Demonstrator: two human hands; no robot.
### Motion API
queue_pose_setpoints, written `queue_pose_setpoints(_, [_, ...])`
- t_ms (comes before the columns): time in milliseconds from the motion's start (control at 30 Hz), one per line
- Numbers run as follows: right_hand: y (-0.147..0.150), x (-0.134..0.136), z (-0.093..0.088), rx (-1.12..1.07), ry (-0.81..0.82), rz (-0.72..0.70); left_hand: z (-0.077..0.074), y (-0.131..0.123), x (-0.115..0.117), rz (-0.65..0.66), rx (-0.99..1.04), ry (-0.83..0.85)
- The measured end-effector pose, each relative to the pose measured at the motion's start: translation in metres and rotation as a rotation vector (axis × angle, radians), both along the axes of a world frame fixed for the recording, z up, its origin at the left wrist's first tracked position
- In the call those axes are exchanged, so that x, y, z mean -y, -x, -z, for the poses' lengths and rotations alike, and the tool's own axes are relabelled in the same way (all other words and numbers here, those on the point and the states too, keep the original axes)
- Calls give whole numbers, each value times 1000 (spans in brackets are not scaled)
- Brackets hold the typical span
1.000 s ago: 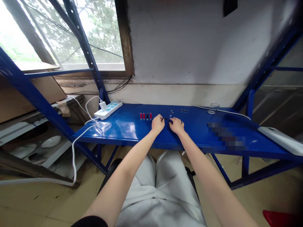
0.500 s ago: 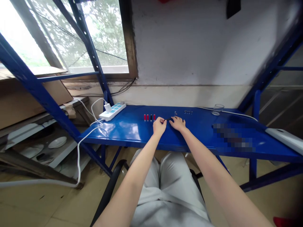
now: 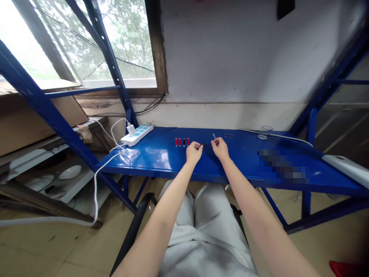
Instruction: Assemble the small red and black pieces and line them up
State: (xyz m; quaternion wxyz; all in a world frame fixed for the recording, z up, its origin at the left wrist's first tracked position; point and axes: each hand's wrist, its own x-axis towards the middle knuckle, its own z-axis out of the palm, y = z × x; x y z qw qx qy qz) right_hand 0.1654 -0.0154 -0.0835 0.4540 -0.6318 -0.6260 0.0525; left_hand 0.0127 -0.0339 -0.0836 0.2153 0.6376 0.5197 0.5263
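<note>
Between the thumb and fingers of my left hand (image 3: 194, 152) is a thin black stick-like piece (image 3: 205, 144), pointing right over the blue table (image 3: 150, 154). My right hand (image 3: 220, 148) is closed in a pinch on a small clear or greyish piece (image 3: 214, 135) that sticks out past the fingertips. The two hands are a short gap apart. Just beyond my left hand stand, in a row, several short red cylinders (image 3: 176, 142) and one black cylinder (image 3: 184, 142), with pale lower ends. Past my right hand lies a row of tiny pale parts (image 3: 230, 135), too small to name.
A white power strip (image 3: 137, 134) with a plugged-in charger sits at the table's left end, its cable hanging off. A clear glass cup (image 3: 265, 132) stands at the back right. A blurred-out dark object (image 3: 284, 166) and a white device (image 3: 347, 169) lie on the right.
My right hand has moved off the black piece and closed on the small clear piece behind it. My left hand keeps the black piece, now more exposed.
</note>
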Motion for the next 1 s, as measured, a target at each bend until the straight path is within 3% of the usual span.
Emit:
queue_pose_setpoints(133, [-3, 3, -3, -300, -102, 63, -1, 1, 0, -2, 12, 12])
queue_pose_setpoints(367, [0, 0, 1, -661, -18, -222, -2, 2, -2, 5, 56, 39])
queue_pose_setpoints(833, [6, 8, -8, -913, 56, -369, -4, 3, -2, -13, 74, 50])
queue_pose_setpoints(1000, [7, 11, -11, -987, 80, -419, -3, 2, -3, 152, 171, 69])
